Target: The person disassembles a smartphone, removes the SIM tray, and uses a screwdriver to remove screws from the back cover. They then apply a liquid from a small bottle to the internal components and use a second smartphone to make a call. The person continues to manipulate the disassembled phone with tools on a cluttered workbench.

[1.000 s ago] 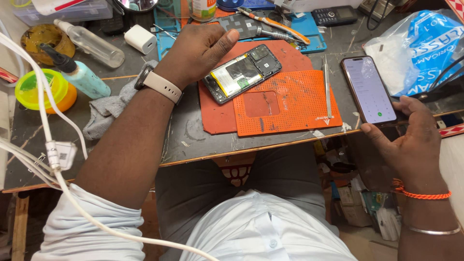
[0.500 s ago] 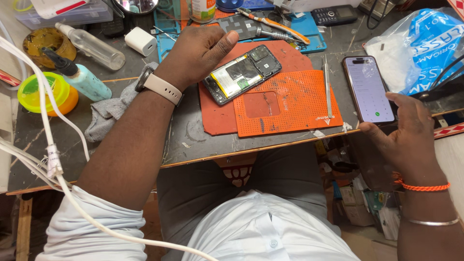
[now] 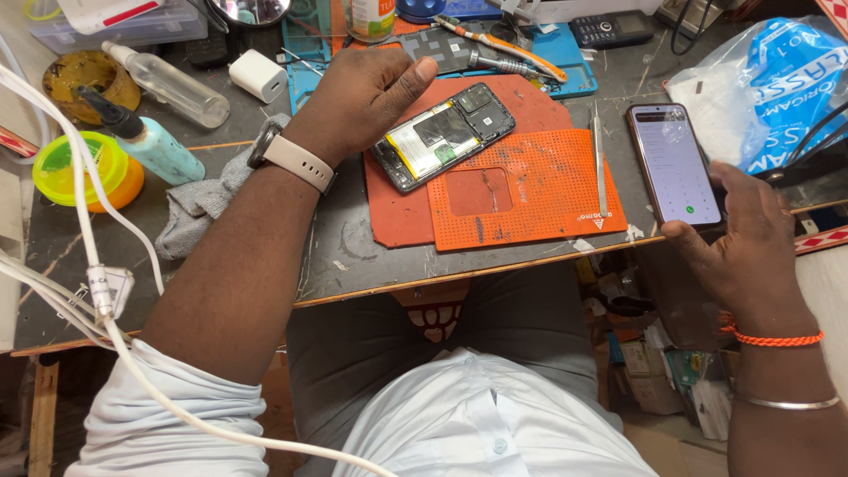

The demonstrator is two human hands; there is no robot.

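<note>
Fingers (image 3: 402, 84) of the left hand (image 3: 367, 102) are curled loosely, empty, resting on the desk (image 3: 353, 256) just beside an opened phone (image 3: 444, 134). Its back is off: a silver battery and dark boards are exposed, and it lies tilted on the orange mat (image 3: 521, 190). A lit smartphone (image 3: 674, 165) is gripped upright by the right hand (image 3: 746, 252) past the desk edge.

Orange perforated mat (image 3: 530, 190), pale-blue bottle (image 3: 159, 148), grey cloth (image 3: 208, 199).
</note>
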